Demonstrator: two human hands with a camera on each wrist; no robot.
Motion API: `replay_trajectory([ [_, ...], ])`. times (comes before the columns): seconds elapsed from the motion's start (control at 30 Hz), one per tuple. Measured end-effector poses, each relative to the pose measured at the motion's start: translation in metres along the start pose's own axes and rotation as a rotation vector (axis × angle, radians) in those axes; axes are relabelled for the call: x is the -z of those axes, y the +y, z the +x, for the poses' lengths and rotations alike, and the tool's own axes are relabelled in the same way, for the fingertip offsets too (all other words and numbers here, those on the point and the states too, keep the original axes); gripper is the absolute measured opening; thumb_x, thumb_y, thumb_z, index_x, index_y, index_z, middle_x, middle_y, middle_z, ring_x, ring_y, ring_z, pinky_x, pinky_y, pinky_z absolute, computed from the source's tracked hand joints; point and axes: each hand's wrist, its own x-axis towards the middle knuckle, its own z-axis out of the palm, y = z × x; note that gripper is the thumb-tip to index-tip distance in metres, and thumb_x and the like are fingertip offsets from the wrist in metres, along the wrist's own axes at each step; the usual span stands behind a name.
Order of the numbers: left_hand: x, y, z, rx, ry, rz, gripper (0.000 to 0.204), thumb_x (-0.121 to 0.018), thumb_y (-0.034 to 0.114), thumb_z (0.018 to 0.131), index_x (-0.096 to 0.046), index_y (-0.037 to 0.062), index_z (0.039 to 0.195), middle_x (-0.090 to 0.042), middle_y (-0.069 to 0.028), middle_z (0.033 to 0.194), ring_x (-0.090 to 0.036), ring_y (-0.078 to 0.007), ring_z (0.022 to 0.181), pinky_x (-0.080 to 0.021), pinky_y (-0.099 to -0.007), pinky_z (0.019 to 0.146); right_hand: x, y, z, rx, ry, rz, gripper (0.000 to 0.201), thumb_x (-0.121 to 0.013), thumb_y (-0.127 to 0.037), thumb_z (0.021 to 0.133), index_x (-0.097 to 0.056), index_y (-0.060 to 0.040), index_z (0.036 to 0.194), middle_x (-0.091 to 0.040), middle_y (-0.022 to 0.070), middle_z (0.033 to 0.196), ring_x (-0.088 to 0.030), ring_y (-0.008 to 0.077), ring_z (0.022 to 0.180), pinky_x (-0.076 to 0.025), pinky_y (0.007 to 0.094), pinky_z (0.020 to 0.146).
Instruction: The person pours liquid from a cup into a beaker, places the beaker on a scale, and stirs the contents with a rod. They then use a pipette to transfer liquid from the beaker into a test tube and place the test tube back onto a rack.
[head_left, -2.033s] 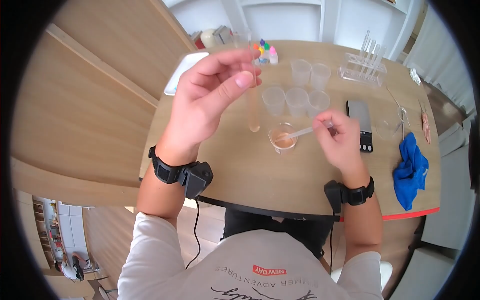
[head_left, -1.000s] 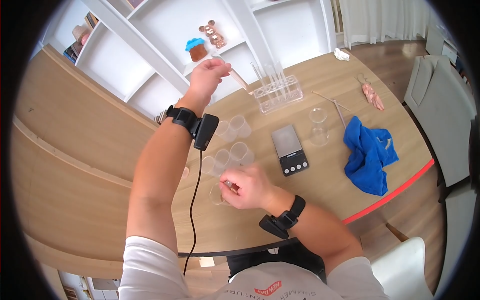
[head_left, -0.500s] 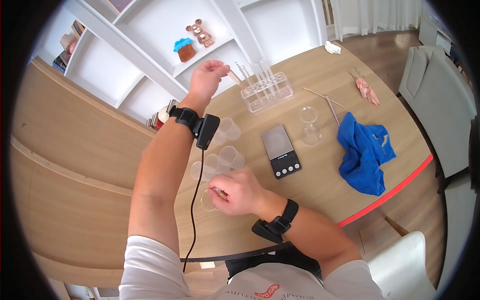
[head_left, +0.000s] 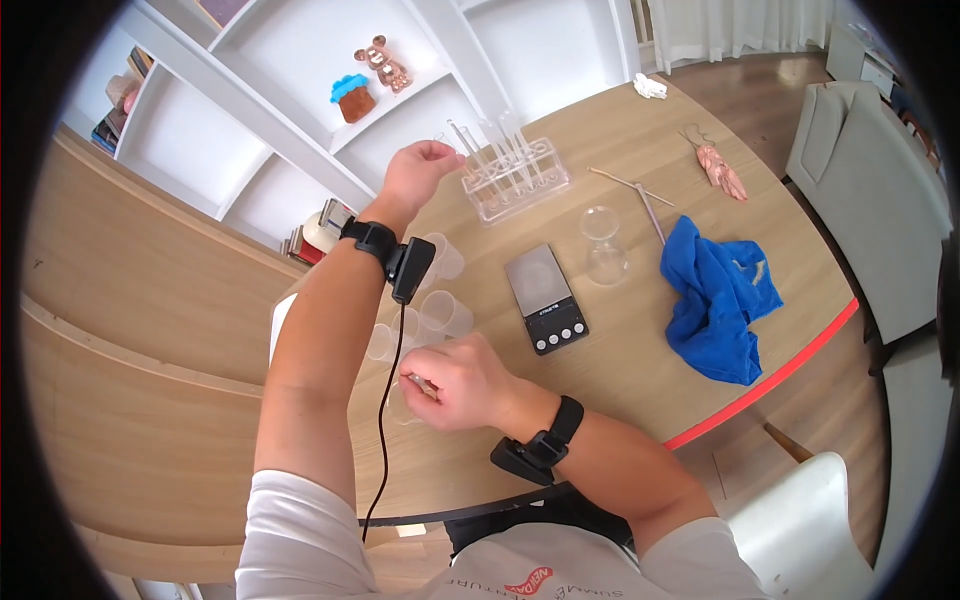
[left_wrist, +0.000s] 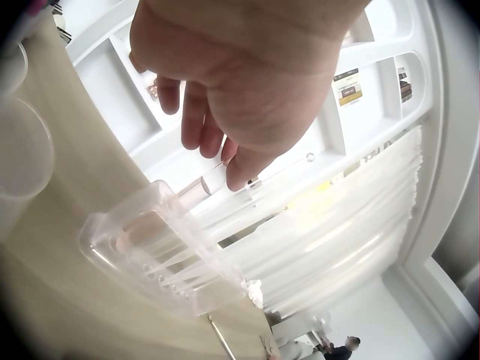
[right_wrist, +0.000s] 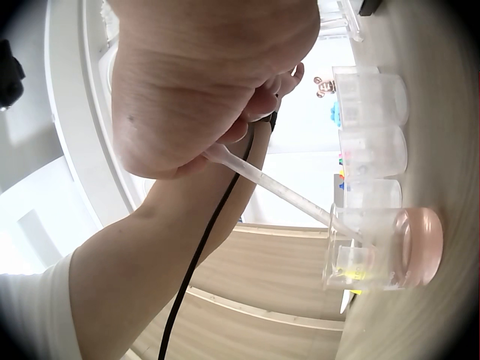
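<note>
At the left end of the clear test tube rack (head_left: 522,204), my left hand (head_left: 415,178) pinches the top of a test tube (left_wrist: 196,192) with pinkish liquid in it. The tube's lower part stands within the rack in the left wrist view, beside several other tubes. My right hand (head_left: 462,386) holds a plastic dropper (right_wrist: 289,196) between curled fingers. Its tip reaches down into a glass beaker (right_wrist: 330,262) with pink liquid at the bottom. In the head view the right hand hides most of that beaker.
Frosted plastic cups (head_left: 446,314) stand beyond the right hand. A black scale (head_left: 545,298), an hourglass-shaped glass piece (head_left: 604,246), thin rods (head_left: 632,184) and a blue cloth (head_left: 718,300) lie to the right. A black cable (head_left: 386,440) hangs from the left wrist.
The left hand carried the test tube from over the near table to the rack and lowered it in. The right hand kept the dropper at the beaker; the head view turned right.
</note>
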Motion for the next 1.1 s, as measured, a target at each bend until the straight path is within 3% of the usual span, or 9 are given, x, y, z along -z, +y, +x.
replay_trajectory([
  [0.5,-0.002,-0.003,0.006,-0.100,-0.034,0.145,0.025,-0.077,0.025,0.081,-0.073,0.0030,0.091,-0.070,-0.0042,0.085,-0.061,-0.0132,0.078,-0.050,-0.0284,0.075,0.002,0.000,0.000,0.007,-0.010,0.000,0.010,-0.067,-0.006,0.075,-0.058,-0.0073,0.074,-0.059,0.0086,0.060,-0.060,0.0295,0.053,-0.045,0.0393,0.047],
  [0.7,0.003,-0.003,-0.001,-0.046,-0.016,0.196,0.043,-0.079,0.033,0.080,-0.073,0.0001,0.107,-0.073,-0.0105,0.093,-0.067,-0.0186,0.086,-0.052,-0.0313,0.082,0.002,0.000,-0.001,-0.024,-0.021,0.013,0.009,-0.067,-0.006,0.077,-0.058,-0.0077,0.075,-0.059,0.0078,0.061,-0.059,0.0271,0.052,-0.045,0.0374,0.047],
  [0.73,0.006,0.004,-0.009,-0.090,0.013,0.247,0.048,-0.078,0.035,0.081,-0.071,-0.0011,0.111,-0.073,-0.0122,0.096,-0.067,-0.0195,0.088,-0.053,-0.0320,0.084,0.002,0.001,-0.002,-0.025,-0.029,0.019,0.009,-0.067,-0.006,0.077,-0.058,-0.0077,0.075,-0.059,0.0078,0.061,-0.059,0.0271,0.052,-0.045,0.0374,0.047],
  [0.8,0.016,0.009,-0.023,-0.112,0.051,0.294,0.052,-0.077,0.037,0.081,-0.070,-0.0022,0.115,-0.073,-0.0139,0.099,-0.068,-0.0204,0.090,-0.053,-0.0327,0.085,0.001,0.003,-0.001,0.017,0.027,-0.005,0.007,-0.070,-0.005,0.077,-0.064,-0.0088,0.078,-0.060,0.0031,0.060,-0.056,0.0172,0.045,-0.043,0.0294,0.044],
  [0.87,0.030,0.003,-0.046,-0.190,0.089,0.121,0.050,-0.074,0.039,0.085,-0.070,-0.0028,0.114,-0.073,-0.0119,0.099,-0.066,-0.0172,0.088,-0.052,-0.0312,0.082,0.003,0.001,0.000,-0.017,0.010,0.033,0.007,-0.068,-0.006,0.079,-0.062,-0.0083,0.079,-0.059,0.0050,0.060,-0.058,0.0196,0.047,-0.044,0.0320,0.045],
  [0.9,0.040,-0.002,-0.062,-0.145,0.112,0.114,0.050,-0.074,0.039,0.085,-0.070,-0.0028,0.114,-0.073,-0.0119,0.099,-0.066,-0.0172,0.088,-0.052,-0.0312,0.082,0.004,0.000,0.000,-0.045,0.008,0.055,0.007,-0.067,-0.006,0.080,-0.060,-0.0078,0.081,-0.058,0.0070,0.061,-0.059,0.0221,0.049,-0.044,0.0346,0.046],
  [0.97,0.060,0.003,-0.106,-0.117,0.147,0.058,0.039,-0.071,0.029,0.093,-0.069,-0.0039,0.114,-0.072,-0.0065,0.103,-0.062,-0.0108,0.094,-0.048,-0.0264,0.086,0.005,-0.001,0.002,-0.067,0.005,0.029,0.005,-0.067,-0.006,0.083,-0.063,-0.0075,0.086,-0.059,0.0056,0.061,-0.058,0.0183,0.047,-0.043,0.0321,0.044],
  [1.03,0.078,-0.011,-0.153,-0.039,0.232,0.019,0.033,-0.067,0.026,0.096,-0.070,-0.0025,0.113,-0.072,-0.0061,0.102,-0.061,-0.0108,0.093,-0.047,-0.0263,0.087,0.001,0.005,0.001,-0.042,0.050,0.027,0.010,-0.067,-0.004,0.083,-0.066,-0.0076,0.092,-0.058,0.0037,0.059,-0.055,0.0152,0.045,-0.041,0.0282,0.043],
  [1.1,0.097,-0.029,-0.194,-0.133,0.299,-0.161,0.031,-0.064,0.025,0.097,-0.071,-0.0018,0.111,-0.070,-0.0047,0.097,-0.059,-0.0105,0.087,-0.045,-0.0247,0.082,0.002,0.002,0.000,-0.090,-0.006,0.010,0.014,-0.067,-0.001,0.083,-0.067,-0.0067,0.095,-0.057,0.0034,0.058,-0.054,0.0139,0.044,-0.041,0.0268,0.043],
])
